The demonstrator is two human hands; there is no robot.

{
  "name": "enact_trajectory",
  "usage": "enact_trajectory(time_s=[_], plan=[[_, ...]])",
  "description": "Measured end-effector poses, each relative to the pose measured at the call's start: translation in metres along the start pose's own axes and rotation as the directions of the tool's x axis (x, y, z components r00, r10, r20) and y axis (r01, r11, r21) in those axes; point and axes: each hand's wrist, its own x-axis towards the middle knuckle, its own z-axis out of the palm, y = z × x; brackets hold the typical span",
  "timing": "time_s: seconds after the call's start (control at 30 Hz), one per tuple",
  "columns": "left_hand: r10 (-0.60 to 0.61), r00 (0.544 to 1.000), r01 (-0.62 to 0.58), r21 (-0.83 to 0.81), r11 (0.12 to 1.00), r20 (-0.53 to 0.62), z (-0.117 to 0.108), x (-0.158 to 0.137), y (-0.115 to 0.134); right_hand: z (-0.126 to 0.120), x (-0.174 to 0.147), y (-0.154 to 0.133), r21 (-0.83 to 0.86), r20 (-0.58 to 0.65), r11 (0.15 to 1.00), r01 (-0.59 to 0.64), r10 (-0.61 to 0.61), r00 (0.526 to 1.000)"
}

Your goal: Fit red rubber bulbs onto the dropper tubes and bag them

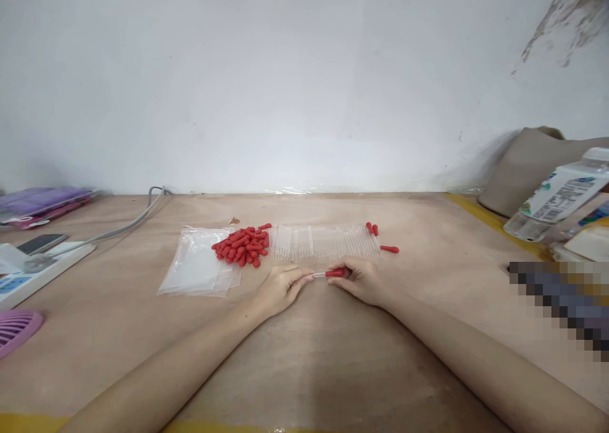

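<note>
My left hand (pixel 283 288) pinches a thin clear glass tube (pixel 319 274) near the table's middle. On the tube's right end sits a red rubber dropper bulb (pixel 335 272), held between the thumb and fingers of my right hand (pixel 360 280). Just beyond both hands lies a row of clear glass tubes (pixel 309 241), side by side. Left of that row is a pile of red dropper bulbs (pixel 242 245). At the row's right end, two red bulbs (pixel 372 229) rest on the tubes, and another red bulb (pixel 389 249) lies nearer.
Clear plastic bags (pixel 193 265) lie left of the pile. Farther left are a power strip (pixel 52 269) with a grey cable (pixel 118 231), a phone (pixel 42 243) and purple packages (pixel 45 200). A plastic bottle (pixel 559 195) leans at the right. The white wall (pixel 295 84) bounds the table behind.
</note>
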Motion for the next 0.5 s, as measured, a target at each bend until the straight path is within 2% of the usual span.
enact_trajectory(time_s=[0.1, 0.5], plan=[[-0.001, 1.000, 0.001, 0.000, 1.000, 0.003, 0.0001, -0.0006, 0.0005, -0.0022, -0.0016, -0.0029, 0.020, 0.036, 0.999, -0.043, 0.042, 0.998], [-0.024, 1.000, 0.024, 0.002, 1.000, 0.010, 0.0011, -0.0010, -0.0001, -0.0043, 0.0037, -0.0106, -0.001, 0.066, 1.000, -0.013, 0.013, 0.998]])
